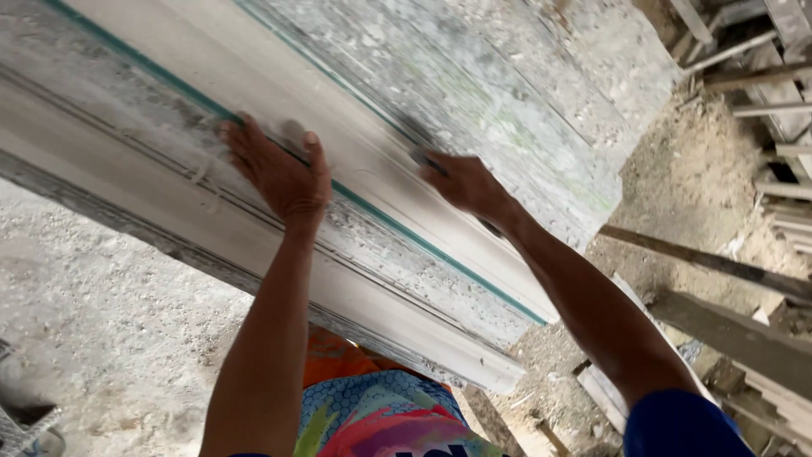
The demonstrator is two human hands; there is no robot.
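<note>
A long white moulded cornice piece (254, 245) is lying across the upper left and middle of the view, running from the upper left down to the lower right, its dusty surface showing ridged profiles and a thin green edge line (406, 233) along its length. The left hand (283, 173) is pressing flat on the moulding near the green line, fingers spread and released, not clenching anything, the thumb angling out to the right. The right hand (463, 182) is resting further right on the same moulding, its fingers curling around something dark at the surface; what that thing is cannot be told, as it is blurred and mostly hidden by the hand. Both arms are reaching up from the bottom of the view, the right one in a blue sleeve (685, 423). A bright, multicoloured garment (381, 419) is showing below the moulding between the arms. A dusty, gritty floor (93, 313) is lying to the lower left. Lengths of timber (719, 267) and stacked wooden pieces (782, 110) are lying on the rubble-strewn ground at the right, well apart from the hands.
</note>
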